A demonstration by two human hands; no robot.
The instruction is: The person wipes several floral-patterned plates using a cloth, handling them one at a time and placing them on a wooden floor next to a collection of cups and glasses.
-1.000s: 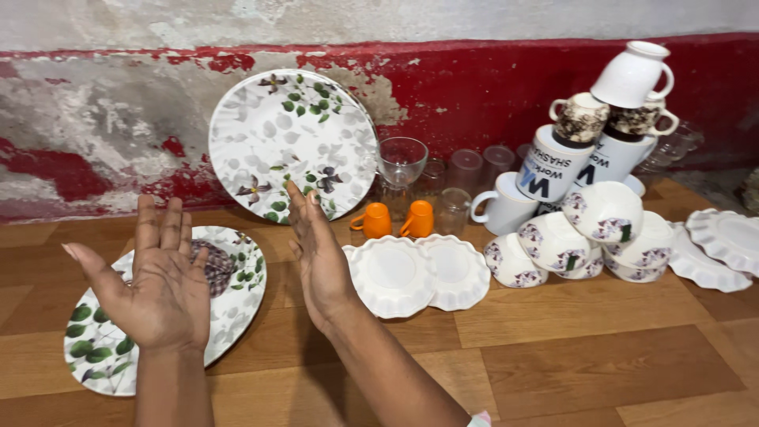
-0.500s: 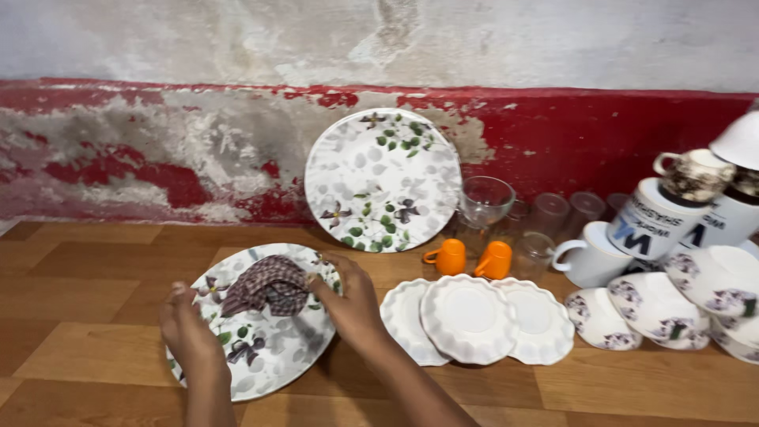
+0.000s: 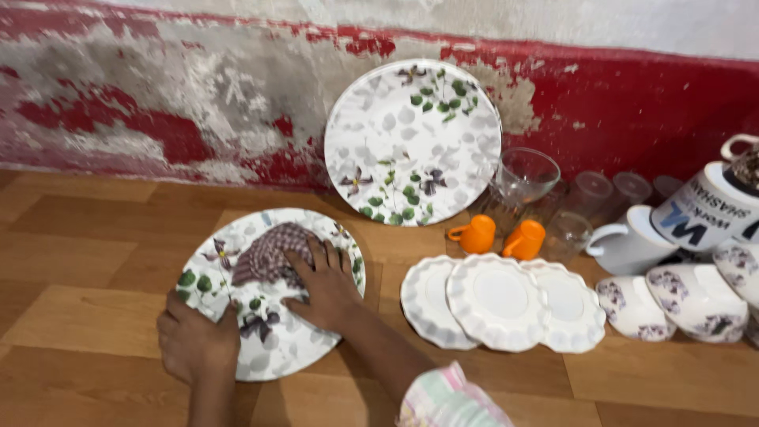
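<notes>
A person kneels over a wooden floor (image 3: 95,261). The left hand (image 3: 194,341) curls around the near rim of a leaf-patterned plate (image 3: 296,348), thumb on top, bracing it so it stays put. The right hand (image 3: 328,286) lies nearly flat with fingers spread, pressing a checked cloth (image 3: 265,253) onto the plate's face. Behind the plate, a matching plate (image 3: 413,142) leans upright against the peeling red wall (image 3: 632,111). To the plate's right lie three white scalloped saucers (image 3: 498,300), two orange cups (image 3: 500,236), glasses (image 3: 526,175) and stacked mugs (image 3: 672,261).

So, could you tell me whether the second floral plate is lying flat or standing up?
Standing: the floral plate leans on edge against the red wall.
</notes>
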